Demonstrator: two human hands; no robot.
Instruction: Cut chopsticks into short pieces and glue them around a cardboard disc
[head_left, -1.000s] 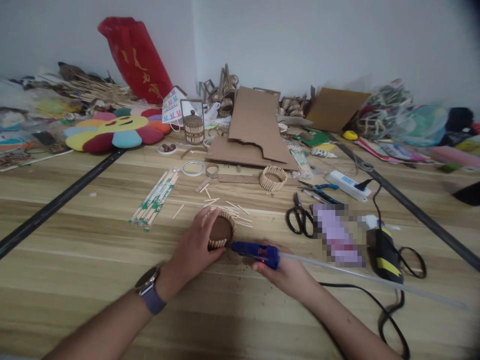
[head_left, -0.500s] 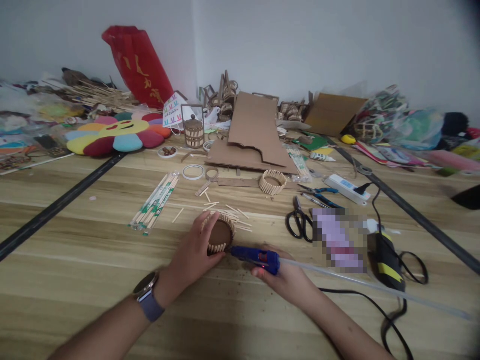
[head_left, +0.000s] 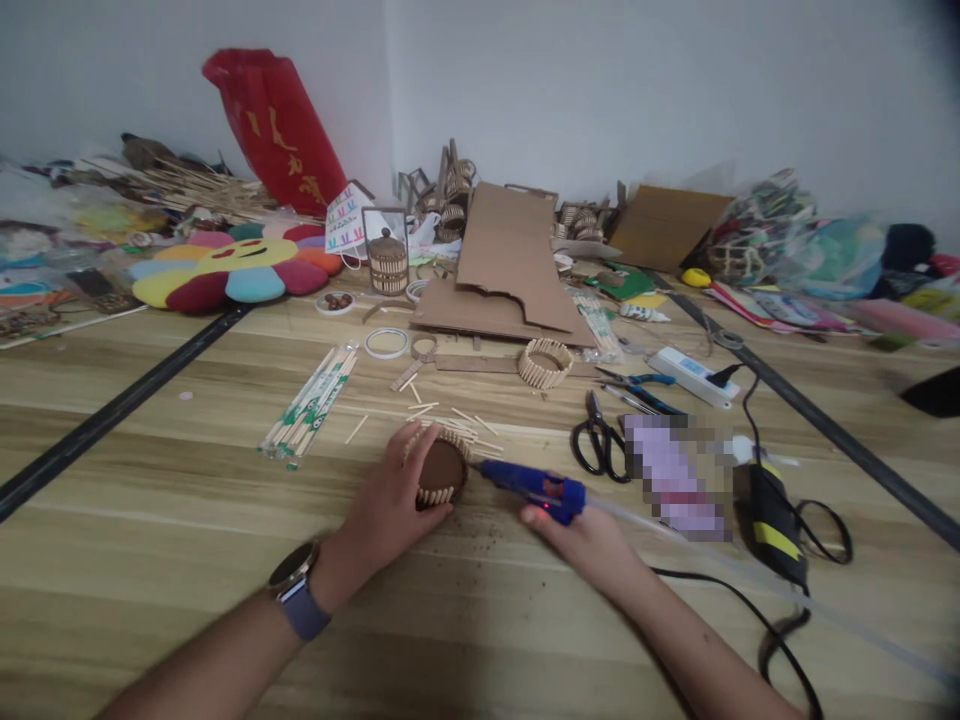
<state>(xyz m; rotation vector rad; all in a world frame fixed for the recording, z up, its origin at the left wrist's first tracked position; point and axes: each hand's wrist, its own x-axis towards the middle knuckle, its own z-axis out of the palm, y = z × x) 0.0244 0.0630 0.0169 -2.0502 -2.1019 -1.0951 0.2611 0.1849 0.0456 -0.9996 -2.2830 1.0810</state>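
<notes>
My left hand [head_left: 397, 490] is wrapped round the left side of a small round basket [head_left: 436, 497], whose wall is set with short wooden sticks around a brown base. My right hand [head_left: 589, 545] grips a blue hot glue gun [head_left: 532, 486] with a red light lit on it. A long clear glue stick [head_left: 652, 522] runs out of its back. The nozzle points left, at the right rim of the basket; whether it touches cannot be told. Just behind the basket lie several loose short sticks [head_left: 457, 425]. A stick ring [head_left: 545, 364] stands farther back.
Black scissors [head_left: 598, 445], pliers [head_left: 645, 390] and a power strip [head_left: 694, 377] lie to the right, with a black cord [head_left: 739, 605] trailing forward. Bagged sticks [head_left: 311, 405] lie left. Cardboard sheets [head_left: 510, 260] and a flower cushion [head_left: 244, 265] fill the back.
My right hand has moved the glue gun right and slightly away from me, shifting its nozzle from the basket's front right edge up to its right side. My left hand stays put on the basket.
</notes>
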